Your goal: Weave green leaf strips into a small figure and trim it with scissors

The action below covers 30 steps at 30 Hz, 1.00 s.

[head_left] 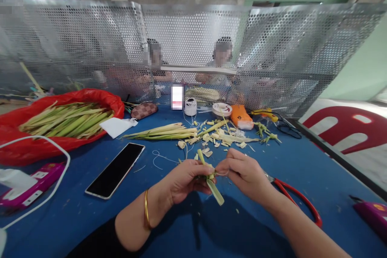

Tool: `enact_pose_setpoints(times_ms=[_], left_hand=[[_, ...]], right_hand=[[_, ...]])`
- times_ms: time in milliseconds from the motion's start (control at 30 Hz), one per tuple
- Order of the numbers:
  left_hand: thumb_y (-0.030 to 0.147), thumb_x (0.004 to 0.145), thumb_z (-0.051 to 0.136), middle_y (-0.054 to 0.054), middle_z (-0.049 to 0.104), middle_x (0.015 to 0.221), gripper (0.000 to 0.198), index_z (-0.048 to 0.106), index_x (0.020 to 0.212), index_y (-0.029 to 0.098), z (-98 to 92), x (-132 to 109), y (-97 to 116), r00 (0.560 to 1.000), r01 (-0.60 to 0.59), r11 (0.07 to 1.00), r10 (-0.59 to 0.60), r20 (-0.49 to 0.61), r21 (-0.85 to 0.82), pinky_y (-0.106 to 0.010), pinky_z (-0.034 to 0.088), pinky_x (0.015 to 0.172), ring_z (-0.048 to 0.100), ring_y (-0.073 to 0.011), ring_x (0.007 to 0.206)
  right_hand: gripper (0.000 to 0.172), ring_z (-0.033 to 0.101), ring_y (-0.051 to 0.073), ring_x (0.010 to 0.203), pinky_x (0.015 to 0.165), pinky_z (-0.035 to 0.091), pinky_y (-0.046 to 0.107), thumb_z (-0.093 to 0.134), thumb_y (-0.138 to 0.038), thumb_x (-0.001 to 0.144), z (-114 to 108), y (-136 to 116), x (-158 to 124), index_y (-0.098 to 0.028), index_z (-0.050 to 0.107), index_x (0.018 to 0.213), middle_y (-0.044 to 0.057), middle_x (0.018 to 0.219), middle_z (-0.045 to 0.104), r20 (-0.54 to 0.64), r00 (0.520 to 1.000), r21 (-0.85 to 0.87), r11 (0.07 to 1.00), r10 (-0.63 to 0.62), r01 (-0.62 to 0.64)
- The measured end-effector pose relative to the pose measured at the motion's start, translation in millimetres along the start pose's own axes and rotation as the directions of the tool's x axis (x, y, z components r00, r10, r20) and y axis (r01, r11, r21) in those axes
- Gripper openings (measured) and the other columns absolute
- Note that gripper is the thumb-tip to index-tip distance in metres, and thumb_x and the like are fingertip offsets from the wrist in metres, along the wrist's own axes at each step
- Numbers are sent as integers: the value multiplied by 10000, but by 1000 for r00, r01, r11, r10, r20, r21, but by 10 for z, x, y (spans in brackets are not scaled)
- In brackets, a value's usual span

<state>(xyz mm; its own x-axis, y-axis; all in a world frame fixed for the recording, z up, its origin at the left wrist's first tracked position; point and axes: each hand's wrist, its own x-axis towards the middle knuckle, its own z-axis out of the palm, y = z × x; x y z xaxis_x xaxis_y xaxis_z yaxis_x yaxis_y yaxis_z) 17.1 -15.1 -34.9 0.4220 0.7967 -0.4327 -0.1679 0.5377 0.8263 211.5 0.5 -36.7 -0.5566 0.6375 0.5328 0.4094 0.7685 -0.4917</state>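
My left hand (189,179) is closed around a small bundle of folded green leaf strips (216,193), thumb on top. One strip sticks up from the grip and a wider one hangs toward me. Close to its right side, my right hand (244,173) pinches a thin pale thread (223,174) that runs to the bundle. Partly hidden by my right forearm, red-handled scissors (302,201) lie on the blue table (169,234). Beyond my hands are cut leaf scraps (207,152) and a pile of long pale-green leaf strips (163,132).
A red bag (119,107) of leaves and a black phone (116,169) lie to the left. At the back stand a thread spool (190,107), a tape roll (222,109), an orange packet (242,117) and a yellow glue gun (266,113). Two people sit behind the perforated metal screen (193,20).
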Motion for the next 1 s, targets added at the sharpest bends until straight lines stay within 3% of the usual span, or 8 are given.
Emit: enact_pose_setpoints(times_ms=[167,333,467,533,600,833,933,1000], left_hand=[[329,636,743,-42,678,674,255,678,747,109,32,-7,-9,989,-125,983,134,-59,130,-248,493,602,611,-124,588],[347,669,731,-40,673,681,255,692,758,110,43,-1,-13,972,-217,954,230,-43,209,-248,489,647,623,-136,648],[346,699,719,-36,667,683,239,695,760,117,39,11,-14,956,-268,924,289,-40,272,-236,474,644,610,-130,659],[343,712,706,-34,663,680,227,695,758,121,34,21,-19,951,-283,913,306,-33,294,-234,468,637,600,-126,651],[336,720,693,-29,656,674,213,692,753,126,29,32,-28,944,-303,897,329,-27,322,-236,464,633,588,-124,642],[289,723,662,-28,657,691,163,680,756,131,34,50,-38,941,-288,848,336,-32,444,-258,461,656,590,-139,660],[274,712,660,-34,666,701,146,673,749,132,41,37,-23,944,-276,837,328,-29,473,-270,465,663,597,-150,668],[268,717,652,-34,668,705,138,670,753,136,46,27,-14,940,-285,814,342,-21,505,-279,470,674,601,-155,674]], right_hand=[[192,517,123,634,566,387,228,536,-152,875,33,-61,25,-192,675,747,0,685,517,-21,982,97,977,190,-187],[165,517,132,632,568,370,243,573,-184,828,52,-94,41,-192,629,673,-1,676,576,-4,935,138,926,356,-352],[72,400,109,507,482,287,230,604,-215,777,65,-87,56,-192,642,720,-57,539,433,19,877,152,865,481,-478],[93,362,105,479,469,263,232,605,-223,768,71,-75,58,-194,678,817,-70,521,390,42,869,170,853,493,-493],[129,389,110,502,491,281,240,601,-220,764,75,-66,56,-202,705,840,-52,561,447,50,876,168,861,479,-481],[104,527,165,688,621,354,280,563,-199,746,84,-119,40,-188,615,657,15,700,584,27,870,60,868,492,-492],[127,472,145,607,563,324,267,560,-257,742,100,-143,45,-189,587,639,0,636,543,70,823,178,805,563,-566],[144,427,129,555,529,302,258,570,-301,727,110,-138,53,-186,583,642,-11,585,526,154,764,342,692,627,-636]])
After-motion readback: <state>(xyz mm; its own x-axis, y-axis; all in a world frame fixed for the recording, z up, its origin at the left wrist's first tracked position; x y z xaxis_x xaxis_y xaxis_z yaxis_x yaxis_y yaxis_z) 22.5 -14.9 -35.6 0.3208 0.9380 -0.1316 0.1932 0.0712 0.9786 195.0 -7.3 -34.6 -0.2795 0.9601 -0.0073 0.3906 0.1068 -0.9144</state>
